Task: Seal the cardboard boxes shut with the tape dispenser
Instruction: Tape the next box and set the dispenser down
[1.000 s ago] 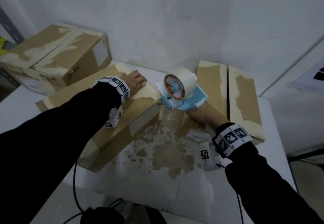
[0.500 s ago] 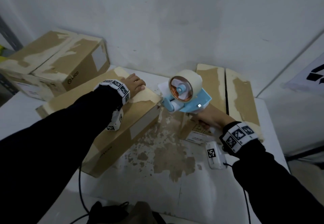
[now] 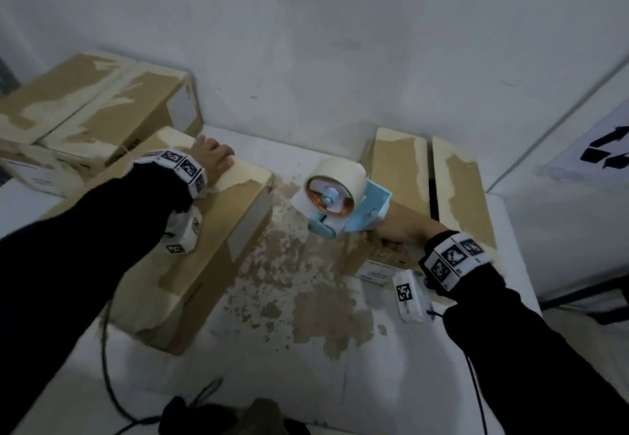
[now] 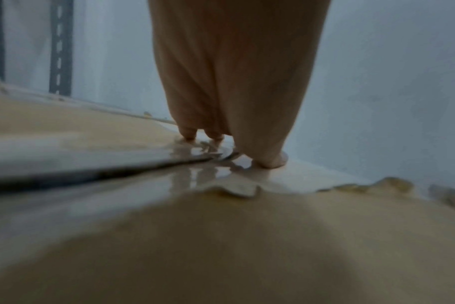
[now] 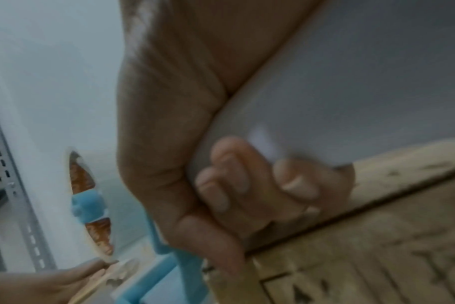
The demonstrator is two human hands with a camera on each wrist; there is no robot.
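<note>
A long cardboard box [image 3: 218, 230] lies at an angle on the white table. My left hand [image 3: 212, 159] rests flat on its far end, fingertips [image 4: 271, 161] pressing the shiny taped top beside the flap seam [image 4: 117, 172]. My right hand [image 3: 398, 230] grips the handle of a light blue tape dispenser [image 3: 354, 211] carrying a roll of beige tape [image 3: 335, 184]. The dispenser hangs in the gap between this box and a second box [image 3: 401, 176] on the right. In the right wrist view my fingers [image 5: 237, 185] curl round the handle.
Two more cardboard boxes [image 3: 102, 108] are stacked at the back left by the wall. Another flat box [image 3: 459, 189] lies at the far right. The table [image 3: 306, 349] has patches of torn brown paper. A black cable [image 3: 105, 359] hangs off the front edge.
My right hand has drawn the dispenser a little to the right, away from the end of the long box. My left hand stays on the box top.
</note>
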